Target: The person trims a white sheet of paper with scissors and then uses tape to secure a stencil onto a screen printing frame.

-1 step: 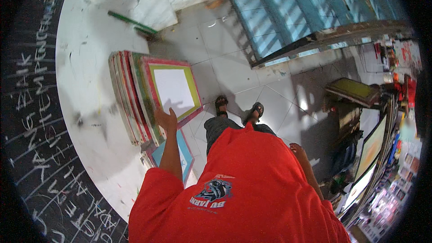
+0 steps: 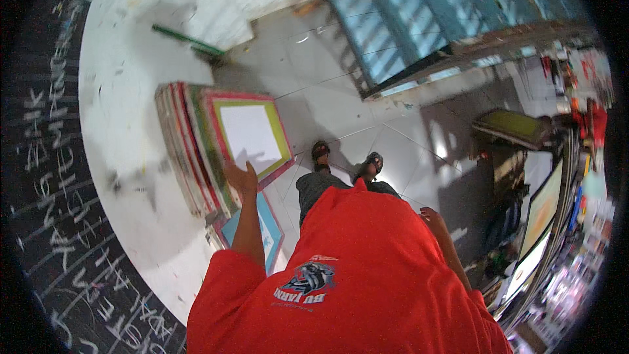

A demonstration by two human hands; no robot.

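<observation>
1. The left hand [image 2: 242,181] is open, thumb spread away from the other fingers, with nothing seen in its grasp. It is at the lower edge of a framed panel [image 2: 247,128]; whether skin meets frame, I cannot tell.
2. From that hand, with 12 o'clock at the top of the view, the framed panel lies at 12: red-pink rim, yellow-green inner border, white centre, the hand's shadow across the white.
3. At 10 o'clock, a stack of frames [image 2: 185,147] stands tilted beside the white wall [image 2: 121,115], the framed panel at its front.
4. At 6 o'clock, a blue-bordered panel [image 2: 271,214] shows partly behind the forearm.
5. At 3 o'clock, well apart, the right hand [image 2: 432,220] hangs beside the red shirt [image 2: 354,249]. Its fingers look slightly bent; its palm is hidden, so I cannot tell whether it has hold of anything.
6. From the right hand, a small green-topped panel [image 2: 512,126] lies between 1 and 2 o'clock, and a leaning picture panel [image 2: 541,208] at 3.
7. Farther out from the left hand: a green bar [image 2: 187,39] at 11, blue stairs [image 2: 407,19] between 1 and 2, a chalk-marked blackboard [image 2: 49,151] at 9.
</observation>
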